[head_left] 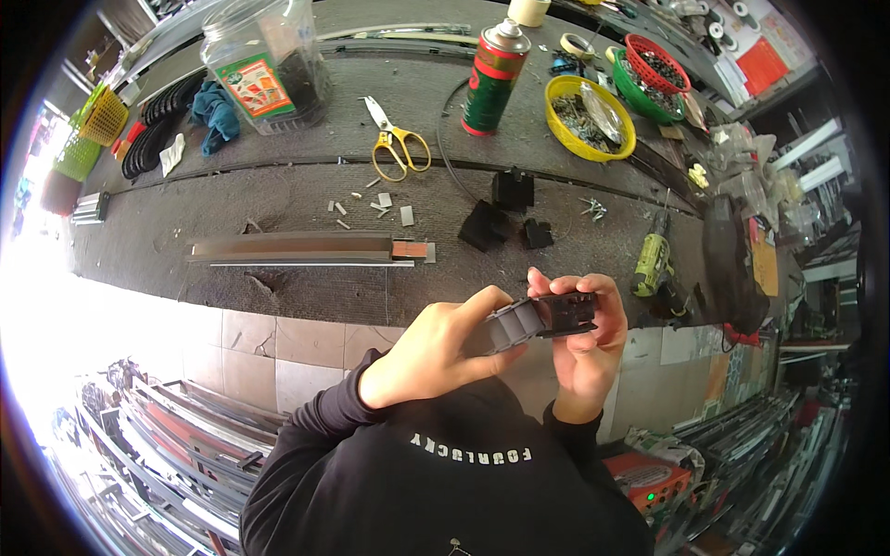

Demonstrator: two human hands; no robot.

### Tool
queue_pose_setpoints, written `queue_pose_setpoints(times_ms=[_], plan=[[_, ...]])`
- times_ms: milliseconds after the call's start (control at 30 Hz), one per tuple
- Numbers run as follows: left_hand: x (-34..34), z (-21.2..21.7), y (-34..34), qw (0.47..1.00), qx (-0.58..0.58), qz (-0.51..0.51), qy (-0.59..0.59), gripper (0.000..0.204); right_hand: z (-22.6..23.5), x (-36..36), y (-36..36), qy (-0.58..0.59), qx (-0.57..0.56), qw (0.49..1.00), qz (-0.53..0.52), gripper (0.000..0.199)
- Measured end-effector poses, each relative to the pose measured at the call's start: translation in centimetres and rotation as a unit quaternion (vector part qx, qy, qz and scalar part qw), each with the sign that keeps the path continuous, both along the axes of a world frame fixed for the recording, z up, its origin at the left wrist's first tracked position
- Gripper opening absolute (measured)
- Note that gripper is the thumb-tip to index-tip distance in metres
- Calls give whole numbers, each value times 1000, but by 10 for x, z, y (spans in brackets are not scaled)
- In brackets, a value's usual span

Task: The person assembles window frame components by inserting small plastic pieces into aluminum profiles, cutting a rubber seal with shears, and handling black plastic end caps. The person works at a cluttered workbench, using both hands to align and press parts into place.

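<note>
Above the bench's near edge, my left hand (440, 347) pinches a grey ribbed piece (515, 324) between thumb and fingers. My right hand (593, 347) is closed around a black plastic housing (565, 313) with an open, hollow side. The two pieces meet end to end; whether they are joined I cannot tell. Just beyond my hands, black block-shaped parts lie on the bench: one block (513, 188) farthest off, another (486, 225) nearer and left, and a small notched one (537, 233). A long brown-grey metal profile (292, 248) rests to the left.
Yellow-handled scissors (400, 153), small pale chips (406, 215) and screws (594, 209) lie on the dark bench (306, 195). Behind stand a spray can (496, 79), a plastic jar (264, 74) and a yellow basket (567, 139). A green power screwdriver (653, 261) lies right.
</note>
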State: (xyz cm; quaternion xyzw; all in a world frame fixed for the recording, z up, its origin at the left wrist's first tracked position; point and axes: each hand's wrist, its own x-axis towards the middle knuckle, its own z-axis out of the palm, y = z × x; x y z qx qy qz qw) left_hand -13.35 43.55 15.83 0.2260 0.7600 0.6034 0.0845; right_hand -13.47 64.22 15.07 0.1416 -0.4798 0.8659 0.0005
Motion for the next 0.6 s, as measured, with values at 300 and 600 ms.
queue_pose_setpoints(times_ms=[300,600], plan=[[4,-15,12,997,-16,-34,68,42,-4,14,-3,39,6,997,-65,50],[-1,-24,53,990,32,-138,-28,42,2,45,32,-7,120,971,-206,59]])
